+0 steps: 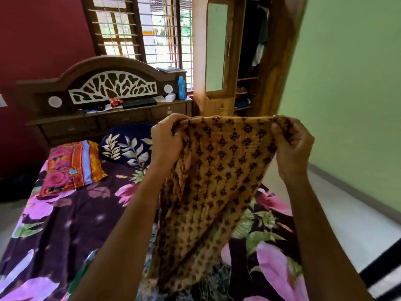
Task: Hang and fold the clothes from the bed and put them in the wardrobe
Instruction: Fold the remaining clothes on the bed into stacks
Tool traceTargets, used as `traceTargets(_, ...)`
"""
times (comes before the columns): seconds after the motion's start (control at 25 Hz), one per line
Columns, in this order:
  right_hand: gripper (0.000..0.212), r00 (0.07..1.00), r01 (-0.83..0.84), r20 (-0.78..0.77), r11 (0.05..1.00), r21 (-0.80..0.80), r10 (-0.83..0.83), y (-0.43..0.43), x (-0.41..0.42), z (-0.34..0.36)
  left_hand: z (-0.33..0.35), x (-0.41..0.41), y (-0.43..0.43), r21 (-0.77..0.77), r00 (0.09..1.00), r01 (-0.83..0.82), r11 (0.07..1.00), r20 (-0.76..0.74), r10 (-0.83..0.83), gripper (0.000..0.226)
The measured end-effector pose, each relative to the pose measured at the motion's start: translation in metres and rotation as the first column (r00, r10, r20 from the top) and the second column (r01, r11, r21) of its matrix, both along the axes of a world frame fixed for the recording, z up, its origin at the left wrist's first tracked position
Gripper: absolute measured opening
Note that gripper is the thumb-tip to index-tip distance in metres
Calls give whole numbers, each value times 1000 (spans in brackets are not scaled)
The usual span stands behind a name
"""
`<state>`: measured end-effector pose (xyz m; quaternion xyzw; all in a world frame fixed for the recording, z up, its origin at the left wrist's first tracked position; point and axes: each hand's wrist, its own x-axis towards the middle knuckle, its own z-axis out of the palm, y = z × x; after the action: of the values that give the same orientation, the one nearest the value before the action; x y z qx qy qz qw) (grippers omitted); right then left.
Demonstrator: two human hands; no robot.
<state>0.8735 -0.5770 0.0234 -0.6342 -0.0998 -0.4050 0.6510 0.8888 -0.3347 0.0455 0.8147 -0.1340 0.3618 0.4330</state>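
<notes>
I hold a mustard-yellow garment (219, 170) with a dark floral print up over the bed (71, 222). My left hand (167, 140) grips its top edge at the left corner. At the right corner, my right hand (293, 146) grips the same edge, so the cloth is stretched between them and hangs down toward the mattress. The wooden wardrobe (273, 68) stands behind, its mirrored door (217, 48) swung open, with clothes hanging on the rail and folded items on the shelves inside. More dark patterned cloth (208, 279) lies on the bed under the hanging garment.
Two pillows (73, 166) lie at the head of the bed by the carved headboard (108, 85). A blue bottle (181, 88) and small items sit on the headboard shelf. A barred window (152, 29) is behind. White floor (351, 224) runs along the green wall on the right.
</notes>
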Motion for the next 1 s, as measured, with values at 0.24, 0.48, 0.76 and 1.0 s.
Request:
traceTargets(0.24, 9, 979, 196, 76, 978, -75, -190, -74, 23, 0, 10, 30, -85, -77, 994, 38, 996, 108, -29, 18)
traceTargets(0.48, 11, 983, 179, 64, 968, -177, -170, -144, 52, 4, -9, 60, -163, -165, 996, 13, 986, 91, 2, 18)
traceTargets(0.76, 9, 896, -283, -347, 958, 35, 277, -214, 74, -6, -35, 74, -195, -306, 950, 231, 923, -135, -283, 26)
traceTargets(1.0, 18, 887, -301, -317, 941, 154, 336, -242, 111, -15, -28, 103, -197, -649, 645, 458, 608, -227, -729, 22)
